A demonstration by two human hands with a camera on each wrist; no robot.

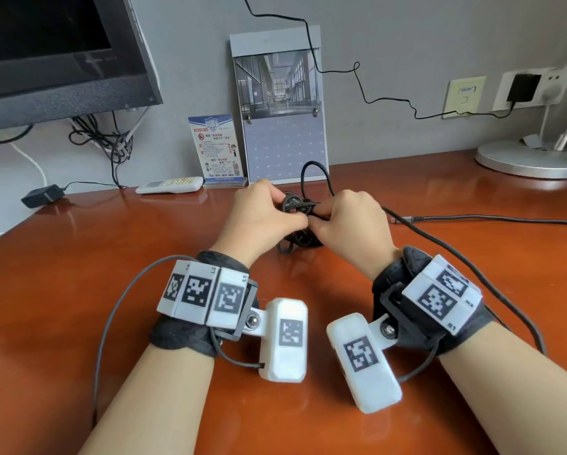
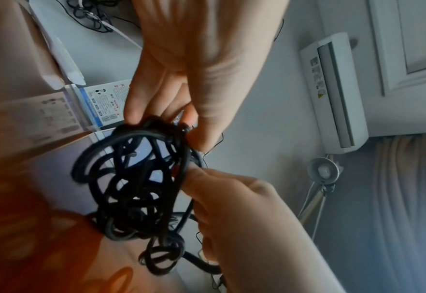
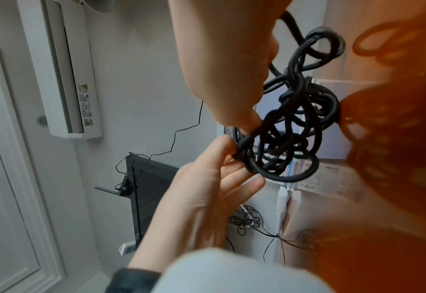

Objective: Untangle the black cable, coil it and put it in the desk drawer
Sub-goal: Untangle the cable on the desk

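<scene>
The black cable point(image 1: 300, 205) is a knotted tangle of loops, held just above the red-brown desk point(image 1: 78, 274) in the middle of the head view. My left hand point(image 1: 285, 208) pinches the tangle's left side with thumb and fingertips. My right hand point(image 1: 321, 215) is curled and pinches a strand on its right side. In the left wrist view the tangle point(image 2: 136, 188) hangs between my left hand point(image 2: 164, 119) above and my right hand point(image 2: 194, 174) below. In the right wrist view my right hand point(image 3: 249, 123) and left hand point(image 3: 234, 158) meet on the tangle point(image 3: 289, 134). No drawer is in view.
A cable with a plug end point(image 1: 403, 220) runs off to the right along the desk. At the back stand a monitor point(image 1: 45, 44), a calendar point(image 1: 282, 110), an info card point(image 1: 216, 146), a remote point(image 1: 170, 185), a power adapter point(image 1: 40, 195) and a lamp base point(image 1: 531, 159).
</scene>
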